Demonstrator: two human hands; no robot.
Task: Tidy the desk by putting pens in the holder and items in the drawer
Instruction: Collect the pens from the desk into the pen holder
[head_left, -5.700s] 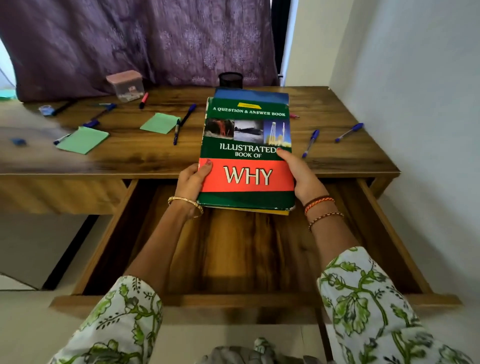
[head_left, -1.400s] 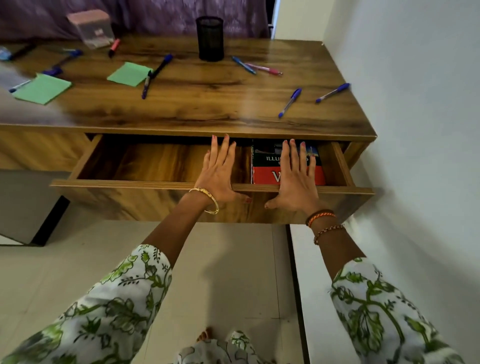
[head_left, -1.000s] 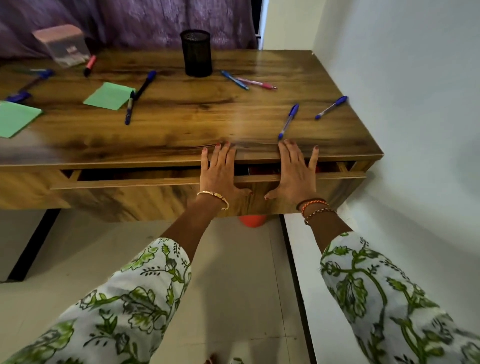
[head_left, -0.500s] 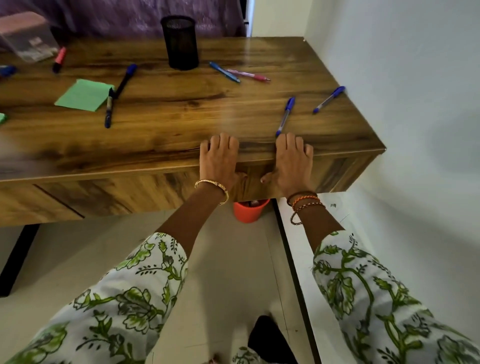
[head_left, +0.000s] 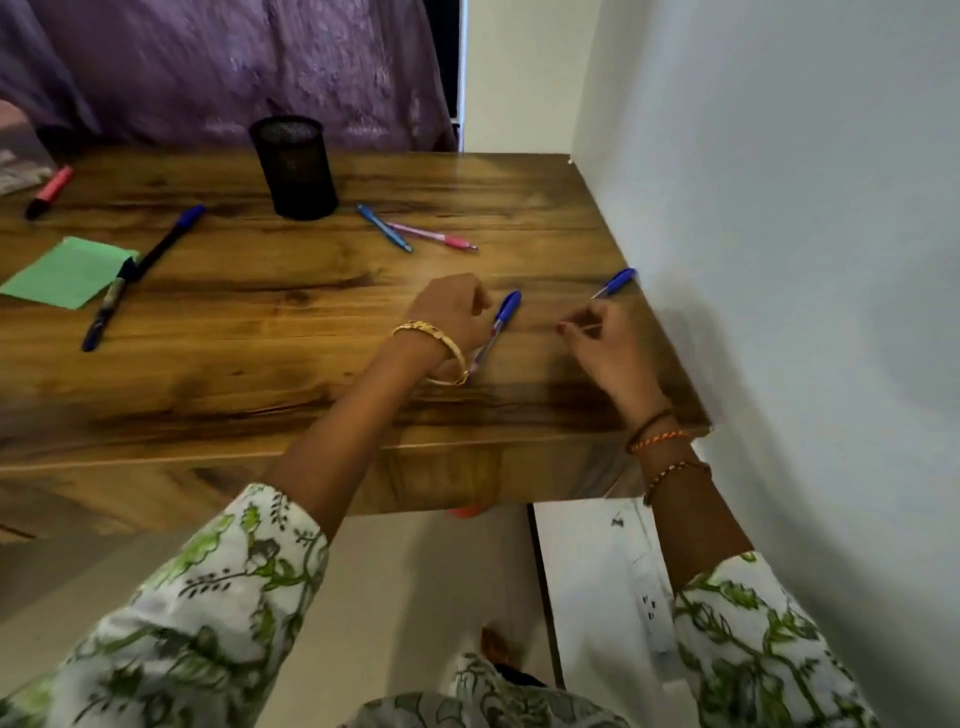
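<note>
Head view: drawer (head_left: 441, 475) now shut, pens next.
Left hand (head_left: 451, 312) and right hand (head_left: 602, 338) each pinch a blue-capped pen; holder (head_left: 293, 166) stands beyond the fingertips.

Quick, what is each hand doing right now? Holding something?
Left hand: fingers curled on a blue-capped pen lying on the desk.
Right hand: pinching the other blue-capped pen near the wall.
</note>
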